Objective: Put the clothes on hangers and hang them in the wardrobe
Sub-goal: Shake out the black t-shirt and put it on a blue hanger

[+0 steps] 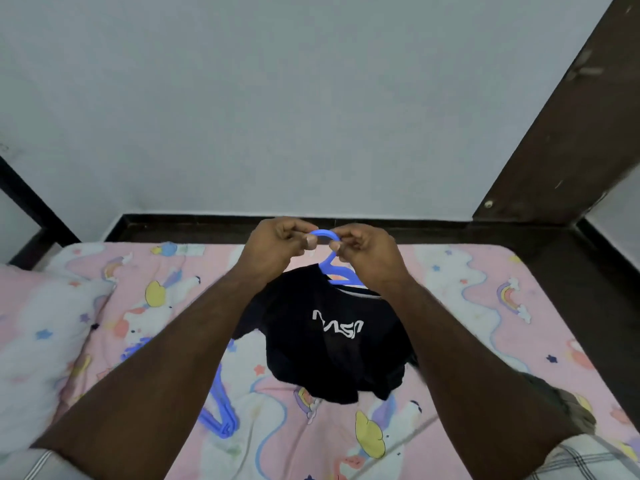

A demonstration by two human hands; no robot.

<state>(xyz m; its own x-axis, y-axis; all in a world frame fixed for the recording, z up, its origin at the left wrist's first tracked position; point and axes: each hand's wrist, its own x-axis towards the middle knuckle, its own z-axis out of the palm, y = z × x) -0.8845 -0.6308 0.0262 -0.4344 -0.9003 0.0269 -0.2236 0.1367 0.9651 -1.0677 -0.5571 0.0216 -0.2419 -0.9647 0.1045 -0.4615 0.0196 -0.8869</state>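
Just below both hands (325,251), hangered shirt (332,337).

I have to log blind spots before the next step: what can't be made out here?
- Wardrobe: not in the head view.
- Hanger shoulders: hidden inside the black shirt.
- Hook tip: covered by the left hand and right hand.
- Spare hangers on the bed: blurred, partly behind the left forearm; count unclear.

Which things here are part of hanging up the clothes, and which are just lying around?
Part of the job:
- black T-shirt on the blue hanger
- left hand and right hand, both pinching the hanger's hook
- spare blue hangers on the bed

Just lying about:
- pillow
- unicorn bedsheet
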